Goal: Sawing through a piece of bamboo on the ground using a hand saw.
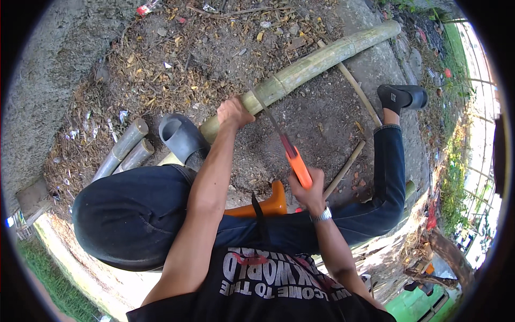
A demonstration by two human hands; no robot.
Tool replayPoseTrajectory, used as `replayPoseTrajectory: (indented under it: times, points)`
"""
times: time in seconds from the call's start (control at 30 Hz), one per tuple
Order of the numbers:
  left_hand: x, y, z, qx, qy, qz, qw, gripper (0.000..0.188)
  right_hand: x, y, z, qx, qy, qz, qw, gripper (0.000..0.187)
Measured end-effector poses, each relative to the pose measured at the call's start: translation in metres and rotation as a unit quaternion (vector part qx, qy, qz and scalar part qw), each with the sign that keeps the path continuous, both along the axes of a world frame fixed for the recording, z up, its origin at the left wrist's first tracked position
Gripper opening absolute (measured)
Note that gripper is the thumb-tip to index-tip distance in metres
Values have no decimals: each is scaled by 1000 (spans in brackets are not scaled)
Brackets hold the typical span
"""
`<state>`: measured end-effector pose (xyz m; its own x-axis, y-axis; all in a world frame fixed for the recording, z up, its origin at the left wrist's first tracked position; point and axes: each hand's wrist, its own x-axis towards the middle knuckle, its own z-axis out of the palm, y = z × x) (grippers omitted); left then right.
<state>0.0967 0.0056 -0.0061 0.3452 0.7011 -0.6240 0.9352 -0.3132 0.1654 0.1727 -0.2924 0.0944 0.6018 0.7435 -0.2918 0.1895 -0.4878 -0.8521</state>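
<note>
A thick green-yellow bamboo pole point(316, 63) lies slantwise over the ground, from near my left foot up to the far right. My left hand point(234, 111) is closed around the pole, pressing on it just left of the saw. In my right hand point(309, 188) is a hand saw point(296, 163) with an orange handle. Its narrow blade reaches up and left, crossing the bamboo close beside my left fingers. The blade's far tip is hard to make out. My left foot, in a grey rubber clog point(179, 134), rests on the pole's near end.
Two short bamboo pieces point(126, 145) lie left of my clog. An orange sheath-like piece point(276, 199) with a black strap is at my waist. Thin sticks point(359, 94) lie under and beside the pole. My right foot point(402, 97) stands on a concrete edge; a rough wall point(48, 96) rises at left.
</note>
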Motion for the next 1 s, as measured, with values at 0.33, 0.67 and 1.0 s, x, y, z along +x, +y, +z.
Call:
replayPoseTrajectory:
  times: [0.33, 0.67, 1.0]
  points:
    - [-4, 4, 0, 10, -41, -14, 999, 78, 52, 49, 50, 114, -96, 92, 985, 9]
    - [-7, 14, -5, 0, -36, -44, 998, 85, 24, 1, 18, 78, -83, 79, 990, 8]
    - [-10, 24, -13, -73, -26, -38, 996, 90, 13, -17, 15, 37, -116, 113, 986, 14]
